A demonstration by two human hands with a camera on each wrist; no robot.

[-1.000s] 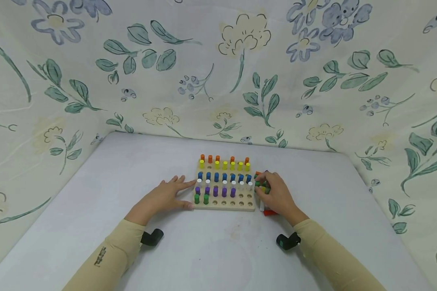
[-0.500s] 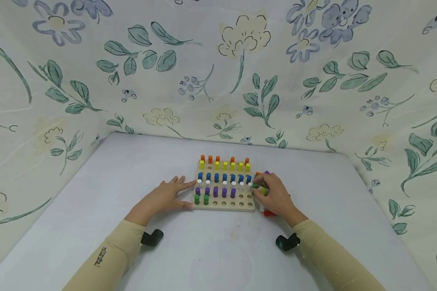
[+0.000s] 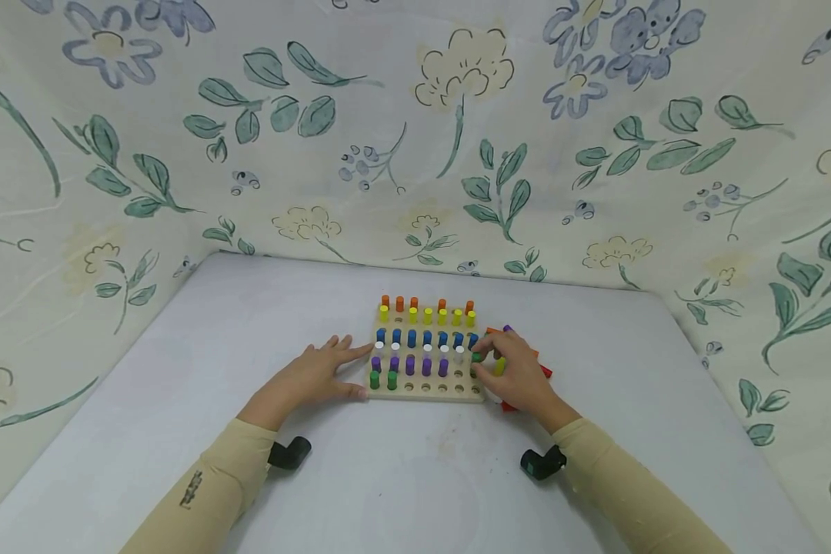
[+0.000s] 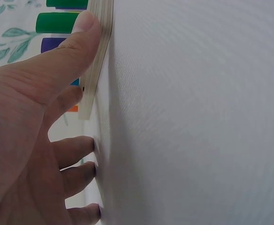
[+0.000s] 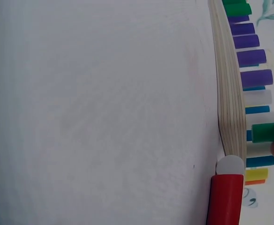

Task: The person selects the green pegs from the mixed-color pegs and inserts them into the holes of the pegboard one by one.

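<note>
- Right grip [image 3: 517, 375] pinches a green peg [image 5: 265, 133] upright, parallel to standing pegs [image 5: 252, 58].
- It has shifted left, over the pegboard [image 3: 425, 395].
- Left grip [image 3: 322, 374], spread, touches the edge.

A white tabletop [image 3: 388, 500] spreads beneath the fingers [image 3: 355, 353]. Beyond them and to either side hangs a cloth [image 3: 415, 173] printed with flowers and leaves. A faint brownish smudge [image 3: 448, 441] lies nearer than the fingers.

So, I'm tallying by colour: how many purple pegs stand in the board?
5, all in the row behind the green pegs: the first purple peg at the left end, then the second, third, fourth and fifth going right. None looks hidden.
</note>
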